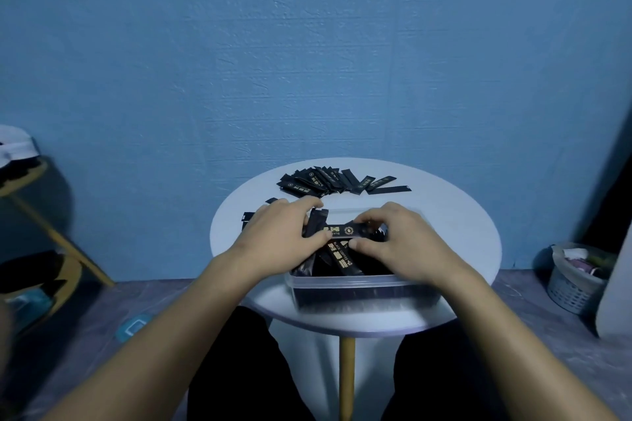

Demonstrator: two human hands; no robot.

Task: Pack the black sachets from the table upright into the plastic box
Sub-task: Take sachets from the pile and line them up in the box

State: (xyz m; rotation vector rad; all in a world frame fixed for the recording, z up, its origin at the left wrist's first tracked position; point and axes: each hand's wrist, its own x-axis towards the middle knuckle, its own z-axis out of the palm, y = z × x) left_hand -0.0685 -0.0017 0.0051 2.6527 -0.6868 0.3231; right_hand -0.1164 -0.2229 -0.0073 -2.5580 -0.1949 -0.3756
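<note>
Head view shows both hands over the plastic box (359,284), which sits at the near side of the round table (451,215). The left hand (277,239) and right hand (396,243) each pinch an end of one sachet (349,231), held level just above the packed sachets (342,260) leaning inside. The loose sachets (337,181) lie fanned at the table's far side, apart from the box. Each stick looks light, thin and glossy, so it is probably slippery and easily bent mid-length. A grip near the crimped end, thumb against forefinger, should keep it straight while it is tipped upright.
</note>
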